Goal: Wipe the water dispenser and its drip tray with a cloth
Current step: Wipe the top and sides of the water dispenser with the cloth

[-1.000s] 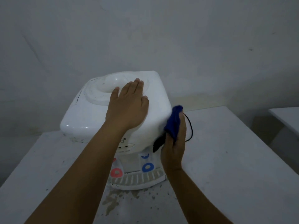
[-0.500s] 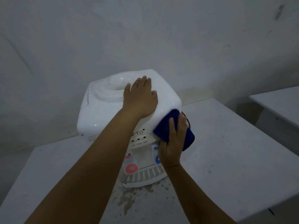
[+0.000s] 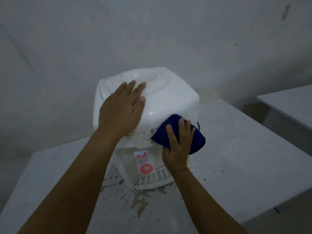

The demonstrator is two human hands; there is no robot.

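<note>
Dispenser (image 3: 168,105) upright, taps facing camera, cloth (image 3: 197,137) pressed.

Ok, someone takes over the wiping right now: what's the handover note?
Left hand: flat on the dispenser top, steadying it, holding nothing.
Right hand: presses the cloth against the dispenser's front right corner, fingers spread over it.
Dispenser stands on the table; drip tray at its base, under the red tap.
Done: cannot tell how much is wiped; specks show on the top's left edge.
Left: the drip tray, untouched now; spill marks on the table in front.
</note>
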